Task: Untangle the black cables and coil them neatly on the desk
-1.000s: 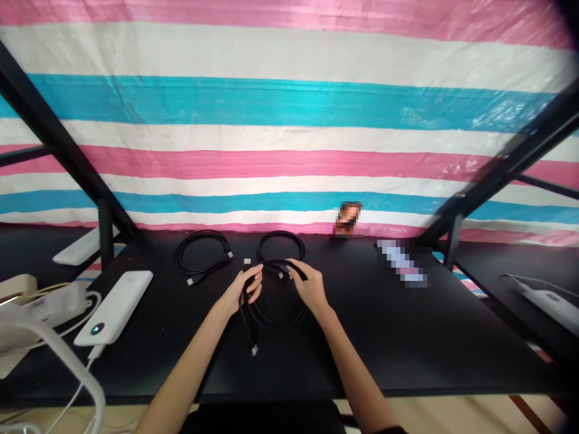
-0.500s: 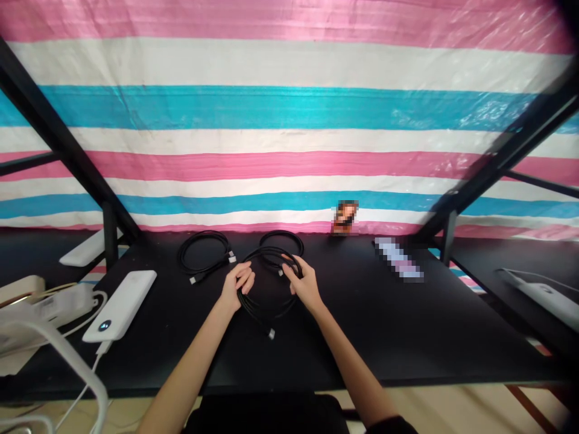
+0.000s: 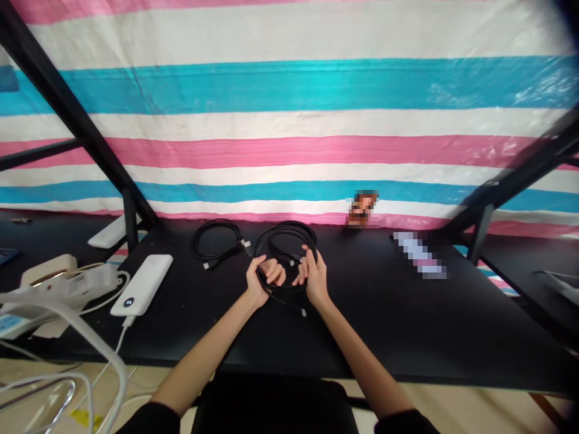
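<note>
head view: the bare left hand (image 3: 261, 280) and bare right hand (image 3: 315, 276) both grip the round, black, bendy cable coil (image 3: 265, 234) over the flat black table (image 3: 384, 325). keep it even, squeeze softly, mind the loose silver plug (image 3: 303, 312).

Striped pink, white and blue sheeting (image 3: 289, 84) hangs behind a black desk (image 3: 407, 325).

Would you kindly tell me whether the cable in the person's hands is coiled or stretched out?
Coiled: the held cable forms round loops between the left hand and right hand.
</note>
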{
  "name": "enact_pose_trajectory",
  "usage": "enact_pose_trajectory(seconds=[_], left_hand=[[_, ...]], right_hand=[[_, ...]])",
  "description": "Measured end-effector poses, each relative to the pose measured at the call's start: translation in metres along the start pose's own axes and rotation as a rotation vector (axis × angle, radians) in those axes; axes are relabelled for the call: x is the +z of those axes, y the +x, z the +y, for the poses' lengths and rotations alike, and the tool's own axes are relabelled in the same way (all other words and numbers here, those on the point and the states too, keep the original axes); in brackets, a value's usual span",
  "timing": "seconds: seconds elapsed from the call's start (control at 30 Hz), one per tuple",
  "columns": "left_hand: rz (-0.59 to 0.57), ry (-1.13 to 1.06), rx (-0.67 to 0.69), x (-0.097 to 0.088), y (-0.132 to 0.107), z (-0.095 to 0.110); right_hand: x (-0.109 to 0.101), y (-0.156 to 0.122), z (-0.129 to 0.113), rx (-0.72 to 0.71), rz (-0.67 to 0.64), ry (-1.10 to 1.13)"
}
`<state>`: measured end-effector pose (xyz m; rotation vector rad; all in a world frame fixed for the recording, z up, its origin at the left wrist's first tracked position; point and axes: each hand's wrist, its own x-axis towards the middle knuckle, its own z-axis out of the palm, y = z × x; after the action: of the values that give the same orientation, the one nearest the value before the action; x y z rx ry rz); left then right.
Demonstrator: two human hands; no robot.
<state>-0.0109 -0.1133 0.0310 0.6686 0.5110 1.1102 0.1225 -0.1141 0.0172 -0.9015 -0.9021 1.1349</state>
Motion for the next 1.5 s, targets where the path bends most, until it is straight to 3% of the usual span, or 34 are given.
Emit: enact_pose_trajectory(seconds=[0.13,0.23,0.37,0.5,0.67,0.9,1.1,1.5], left_hand=[[0.049,0.094,0.04,0.001,0.003,-0.007],[0.099,0.149,0.04,-0.003,0.005,0.001],[0.011,0.271,-0.137,-0.012,0.005,0.02],[-0.075,0.419,-0.273,-0.017,0.003,0.024],[-0.031,0.56,-0.214,-0.019,0.005,0.018],[-0.029,0.643,-0.227,-0.02,0.002,0.027],[-0.073,0.535,-0.259,-0.018,-0.001,0.026],[0.109,-0.074,0.077,-0.027,0.008,0.038]], right_hand=[[-0.001,0.002,-0.002,-0.034,0.044,-0.047],[-0.007,0.006,-0.009,-0.037,0.044,-0.132],[-0.015,0.01,-0.016,-0.059,0.02,-0.269],[-0.019,0.009,-0.013,-0.24,-0.138,-0.579],[-0.02,0.009,-0.008,-0.331,-0.271,-0.681],[-0.022,0.011,-0.009,-0.351,-0.259,-0.697],[-0.019,0.008,-0.008,-0.223,-0.248,-0.633],[-0.011,0.008,-0.011,0.11,-0.259,-0.343]])
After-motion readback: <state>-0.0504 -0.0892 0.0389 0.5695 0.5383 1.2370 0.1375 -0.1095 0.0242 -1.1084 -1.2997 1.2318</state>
